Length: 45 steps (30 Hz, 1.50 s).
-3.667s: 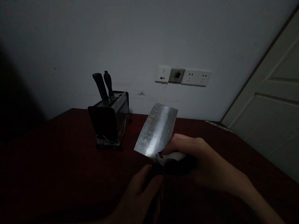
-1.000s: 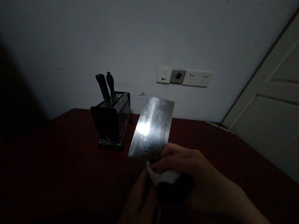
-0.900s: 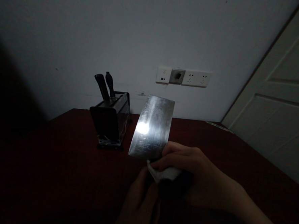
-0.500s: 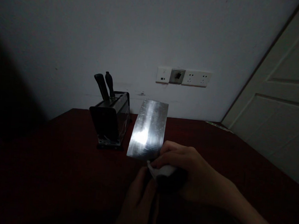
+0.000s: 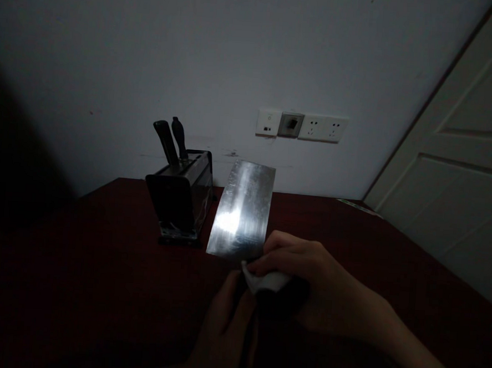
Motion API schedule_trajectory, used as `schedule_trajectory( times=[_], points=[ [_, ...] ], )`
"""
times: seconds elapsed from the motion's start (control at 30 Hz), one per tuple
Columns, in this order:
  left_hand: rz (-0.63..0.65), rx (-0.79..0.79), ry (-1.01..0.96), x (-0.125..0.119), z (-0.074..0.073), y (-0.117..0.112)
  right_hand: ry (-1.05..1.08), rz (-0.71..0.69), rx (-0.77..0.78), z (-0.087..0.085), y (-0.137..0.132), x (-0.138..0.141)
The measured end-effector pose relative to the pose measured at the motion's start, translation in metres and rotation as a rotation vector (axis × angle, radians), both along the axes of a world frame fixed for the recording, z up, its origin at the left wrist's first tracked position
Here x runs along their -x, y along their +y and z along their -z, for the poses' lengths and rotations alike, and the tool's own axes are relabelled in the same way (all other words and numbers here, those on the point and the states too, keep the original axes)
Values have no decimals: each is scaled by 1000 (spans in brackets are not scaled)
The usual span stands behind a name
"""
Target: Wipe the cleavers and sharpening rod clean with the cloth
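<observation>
A broad, shiny cleaver [image 5: 242,209] is held up over the table, its blade pointing away from me with a bright glare low on it. My left hand [image 5: 224,324] is closed around its dark handle, which is mostly hidden in shadow. Pinched in my right hand [image 5: 303,262] is a white cloth [image 5: 267,281], possibly a tissue, whose lower part falls into darkness. The cloth touches the cleaver where blade and handle meet, and the right fingertips lie beside the blade's lower right corner.
Left of the blade, a black knife block [image 5: 178,194] stands on the dark red table [image 5: 113,242] with two black-handled tools [image 5: 167,141] in it. Behind is a pale wall with sockets and a switch [image 5: 302,126]. A white panelled door [image 5: 458,180] borders the right side.
The blade has shifted very slightly left and up in view, along with my left hand. My right hand stays nearly in place, still holding the cloth at the blade's base.
</observation>
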<state>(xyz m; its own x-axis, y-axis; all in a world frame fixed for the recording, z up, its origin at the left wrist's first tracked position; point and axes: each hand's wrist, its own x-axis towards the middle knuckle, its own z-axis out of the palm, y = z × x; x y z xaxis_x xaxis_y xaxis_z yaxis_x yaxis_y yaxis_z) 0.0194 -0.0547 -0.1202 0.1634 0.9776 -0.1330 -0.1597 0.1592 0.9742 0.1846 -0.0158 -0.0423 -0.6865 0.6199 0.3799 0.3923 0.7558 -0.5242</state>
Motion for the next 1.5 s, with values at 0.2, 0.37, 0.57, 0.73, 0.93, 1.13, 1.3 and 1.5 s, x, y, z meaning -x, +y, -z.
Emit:
schedule_trajectory(
  times=[0.2,0.37,0.57,0.73,0.93,1.13,1.3,1.5],
  points=[
    [0,63,-31,-6,3,0,-16,25,-13,-3,0,-3],
    [-57,65,-51,-11,3,3,-43,62,-4,-4,-1,-5],
    [4,94,-66,-10,8,7,-30,-3,0,4,2,3],
    [31,116,-47,-10,6,7,-61,43,29,-5,0,-6],
    [-2,-3,-1,-5,-8,2,-82,71,53,-5,-2,-7],
    [-59,-53,4,-12,-10,1,-50,10,70,-3,-3,0],
    [-11,6,-37,-14,-5,6,-106,89,86,-8,-4,-6],
    [31,56,-118,-10,2,16,-126,121,26,-18,-1,-19]
  ],
)
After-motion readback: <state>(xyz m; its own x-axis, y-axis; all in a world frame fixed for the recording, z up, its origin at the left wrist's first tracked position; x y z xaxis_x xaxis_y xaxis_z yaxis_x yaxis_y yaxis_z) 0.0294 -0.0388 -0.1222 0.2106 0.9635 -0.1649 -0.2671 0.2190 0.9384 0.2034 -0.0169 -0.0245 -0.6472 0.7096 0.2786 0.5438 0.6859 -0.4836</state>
